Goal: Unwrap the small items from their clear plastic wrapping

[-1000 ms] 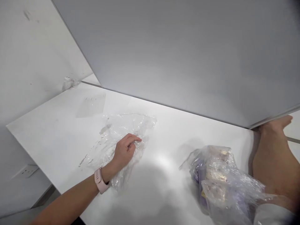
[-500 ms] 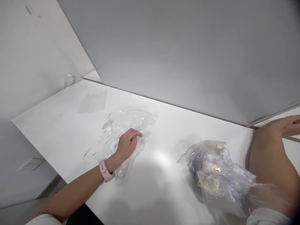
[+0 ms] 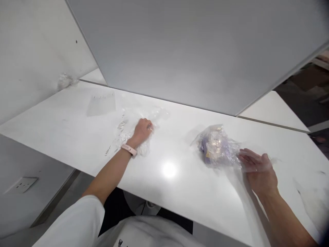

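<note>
Clear plastic bag (image 3: 217, 145) with purple contents (image 3: 205, 145) lies on the table (image 3: 192, 195), likely light, slippery and best held round its packed middle; your right hand (image 3: 262, 173), fingers extended and open, meets its loose end. Your left hand (image 3: 142, 132) curls over crinkled film (image 3: 144, 150), whether pinching you can't tell; wrinkles and blur mask the contents.

Wht tbl (image 3: 64, 133) w/ glare (image 3: 169, 170), gry partition (image 3: 195, 51), wall socket (image 3: 22, 185)
</note>
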`<act>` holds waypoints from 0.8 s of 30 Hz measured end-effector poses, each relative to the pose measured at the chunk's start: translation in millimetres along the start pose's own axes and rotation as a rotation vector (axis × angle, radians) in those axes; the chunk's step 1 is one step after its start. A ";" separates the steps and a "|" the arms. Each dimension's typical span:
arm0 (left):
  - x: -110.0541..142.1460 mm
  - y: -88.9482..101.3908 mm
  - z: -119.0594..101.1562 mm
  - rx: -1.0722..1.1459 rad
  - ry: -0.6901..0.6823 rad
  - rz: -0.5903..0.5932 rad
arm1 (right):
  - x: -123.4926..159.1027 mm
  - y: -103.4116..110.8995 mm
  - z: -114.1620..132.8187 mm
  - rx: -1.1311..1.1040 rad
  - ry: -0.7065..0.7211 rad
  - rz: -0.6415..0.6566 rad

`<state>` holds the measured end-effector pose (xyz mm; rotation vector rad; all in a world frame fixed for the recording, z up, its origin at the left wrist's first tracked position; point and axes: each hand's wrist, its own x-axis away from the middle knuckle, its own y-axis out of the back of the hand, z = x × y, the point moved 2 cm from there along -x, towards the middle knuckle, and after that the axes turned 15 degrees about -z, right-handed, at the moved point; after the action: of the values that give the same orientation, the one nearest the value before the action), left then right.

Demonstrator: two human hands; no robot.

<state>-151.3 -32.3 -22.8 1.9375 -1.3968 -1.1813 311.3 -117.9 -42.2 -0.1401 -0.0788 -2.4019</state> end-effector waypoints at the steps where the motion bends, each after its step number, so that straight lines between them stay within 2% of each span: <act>1: -5.5 7.1 7.0 -0.070 0.056 -0.085 | 11.8 4.8 2.6 -0.014 -0.019 0.040; 3: -10.8 26.0 10.0 -0.127 0.094 -0.305 | 24.2 5.6 8.0 -0.029 -0.036 0.130; 4: -9.7 36.1 4.6 -0.107 0.074 -0.424 | 26.4 2.4 10.6 -0.015 -0.015 0.160; 6: 0.2 52.3 -17.8 0.026 -0.008 -0.604 | 28.4 -10.3 15.0 0.047 0.073 0.202; 7: 8.1 56.0 -32.7 0.133 -0.056 -0.621 | 30.2 -19.9 16.1 0.090 0.119 0.232; 8: 17.1 55.9 -48.2 0.260 -0.102 -0.580 | 33.5 -31.1 16.3 0.132 0.164 0.262; 9: 26.2 51.7 -63.1 0.394 -0.137 -0.469 | 38.4 -43.8 15.6 0.172 0.204 0.292; 10: 35.0 43.9 -75.9 0.521 -0.140 -0.308 | 44.9 -57.3 13.9 0.203 0.238 0.319; 11: 43.0 33.5 -85.5 0.627 -0.096 -0.118 | 52.5 -71.1 11.5 0.220 0.261 0.334; 13: 55.5 10.7 -93.7 0.778 0.091 0.230 | 69.0 -97.5 5.0 0.203 0.263 0.326; 15: 62.0 -6.2 -90.6 0.887 0.273 0.451 | 84.8 -120.1 -2.1 0.148 0.205 0.324; 17: 62.6 -12.6 -81.4 0.998 0.383 0.537 | 97.8 -136.9 -7.2 0.093 0.112 0.352; 19: 59.2 -10.7 -70.8 1.099 0.476 0.538 | 107.1 -145.9 -8.0 0.050 0.050 0.377; 20: 56.7 -8.1 -66.3 1.135 0.519 0.519 | 110.4 -146.9 -6.4 0.031 0.065 0.367; 24: 47.9 0.8 -57.8 1.182 0.581 0.408 | 122.4 -134.6 7.5 -0.006 0.376 0.280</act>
<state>-97.4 -82.8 -9.9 2.1592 -2.1718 0.5578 131.3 -98.9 -22.1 0.2809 0.1154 -2.1100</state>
